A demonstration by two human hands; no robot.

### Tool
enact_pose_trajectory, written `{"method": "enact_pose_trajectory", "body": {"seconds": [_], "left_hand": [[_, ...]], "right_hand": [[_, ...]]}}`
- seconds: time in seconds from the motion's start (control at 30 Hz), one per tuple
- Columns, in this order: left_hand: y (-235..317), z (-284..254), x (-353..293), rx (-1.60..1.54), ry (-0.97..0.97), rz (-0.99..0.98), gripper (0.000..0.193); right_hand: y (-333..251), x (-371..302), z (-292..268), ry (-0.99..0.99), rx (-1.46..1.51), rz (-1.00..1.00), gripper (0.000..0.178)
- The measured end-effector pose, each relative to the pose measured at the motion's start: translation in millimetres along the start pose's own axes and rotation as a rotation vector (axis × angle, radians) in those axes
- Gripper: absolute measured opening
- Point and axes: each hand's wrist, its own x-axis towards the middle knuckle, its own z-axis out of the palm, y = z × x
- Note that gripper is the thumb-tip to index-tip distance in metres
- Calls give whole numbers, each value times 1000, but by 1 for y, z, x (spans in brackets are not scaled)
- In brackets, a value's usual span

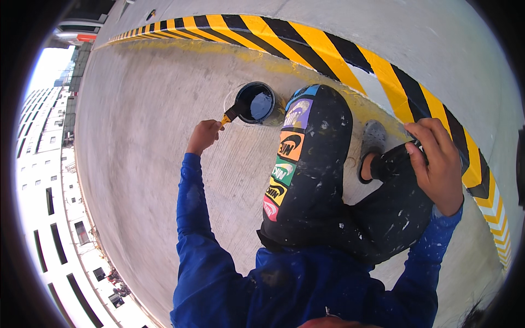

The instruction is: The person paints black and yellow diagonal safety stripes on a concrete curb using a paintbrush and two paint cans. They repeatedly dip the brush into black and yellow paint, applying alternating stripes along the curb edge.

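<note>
At one o'clock the kerb is banded in slanting black and yellow, with a pale grey-white patch at two. Near twelve, the paint is glossy black; at eleven, the brush pairs a yellow handle with black bristles. At three, the trousers are black flecked white, carrying blue, purple, orange, green, yellow and pinkish-red panels. The shirt, toward six, is deep blue; the floor, at ten, grey.
</note>
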Motion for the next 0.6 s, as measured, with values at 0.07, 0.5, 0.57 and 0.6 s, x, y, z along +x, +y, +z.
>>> {"method": "enact_pose_trajectory", "body": {"seconds": [0.07, 0.5, 0.57, 0.6], "left_hand": [[-13, 10, 3, -36, 41, 86, 35], [-11, 103, 9, -837, 102, 387, 41], [21, 109, 9, -935, 104, 473, 40], [42, 101, 1, -988, 99, 500, 39]], "right_hand": [[0, 0, 1, 3, 3, 10, 29], [-5, 2, 4, -10, -20, 39, 28], [-5, 0, 1, -10, -24, 50, 28], [-4, -2, 2, 8, 22, 55, 28]]}}
